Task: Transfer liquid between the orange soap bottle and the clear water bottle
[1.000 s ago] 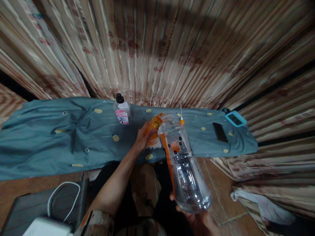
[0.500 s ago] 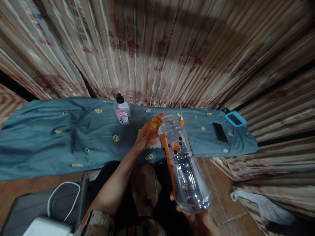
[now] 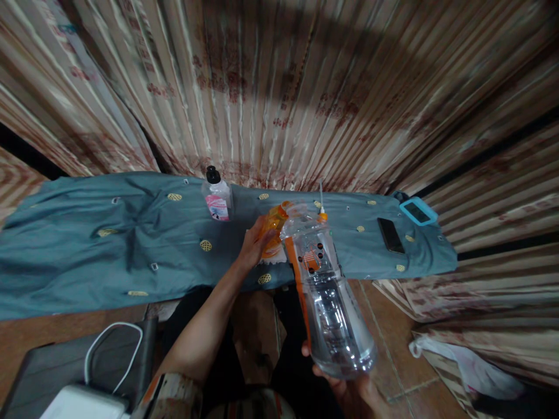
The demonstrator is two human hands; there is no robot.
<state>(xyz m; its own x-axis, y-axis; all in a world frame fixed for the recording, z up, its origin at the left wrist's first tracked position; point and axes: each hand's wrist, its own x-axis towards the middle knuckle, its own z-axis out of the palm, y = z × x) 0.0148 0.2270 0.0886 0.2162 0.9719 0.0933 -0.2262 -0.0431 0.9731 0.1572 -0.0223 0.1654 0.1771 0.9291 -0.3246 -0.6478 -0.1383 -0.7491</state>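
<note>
My left hand (image 3: 254, 243) is wrapped round a small orange bottle (image 3: 276, 220) above the cloth-covered surface. My right hand (image 3: 345, 387) grips the base of a large clear plastic bottle (image 3: 334, 308) with an orange label, partly filled with clear liquid. This bottle is tilted, its neck up against the mouth of the orange bottle; whether liquid passes between them I cannot tell. Just behind the clear bottle's shoulder is an orange cap (image 3: 323, 216) with a thin white tube standing upright. A white and orange wrapper or label (image 3: 275, 254) shows below the orange bottle.
A clear bottle with a black cap and pink label (image 3: 217, 201) stands on the teal cloth (image 3: 131, 244). On the right lie a dark phone (image 3: 391, 235) and a light-blue framed device (image 3: 418, 211). A pleated curtain (image 3: 262, 105) hangs behind. A white box with a cable (image 3: 85, 404) is at lower left.
</note>
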